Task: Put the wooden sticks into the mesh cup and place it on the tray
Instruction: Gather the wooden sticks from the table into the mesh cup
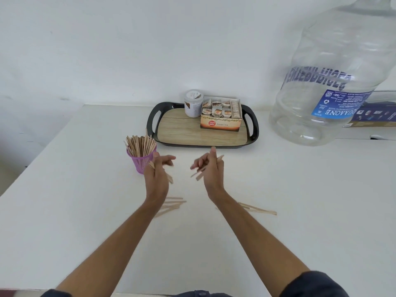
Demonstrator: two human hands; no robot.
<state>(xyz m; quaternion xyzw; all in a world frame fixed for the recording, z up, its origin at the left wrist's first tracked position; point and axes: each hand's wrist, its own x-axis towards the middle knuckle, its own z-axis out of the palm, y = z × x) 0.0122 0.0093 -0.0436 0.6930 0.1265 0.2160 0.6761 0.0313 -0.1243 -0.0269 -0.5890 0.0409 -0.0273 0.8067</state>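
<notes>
Just left of my left hand [157,174] stands the mesh cup [140,160] of sticks [140,144]; both hands grip sticks, my right hand [211,170] too; tray [203,133] beyond them.

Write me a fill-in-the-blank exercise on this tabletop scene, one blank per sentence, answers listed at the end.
1. The mesh cup holding wooden sticks is ____ in colour.
2. The mesh cup stands on the white table, not yet on the ____.
3. On the black-rimmed tray, the box of ginger tea stands beside a white ____.
4. Both the left hand and the right hand hold wooden ____.

Missing words: purple; tray; jar; sticks
</notes>
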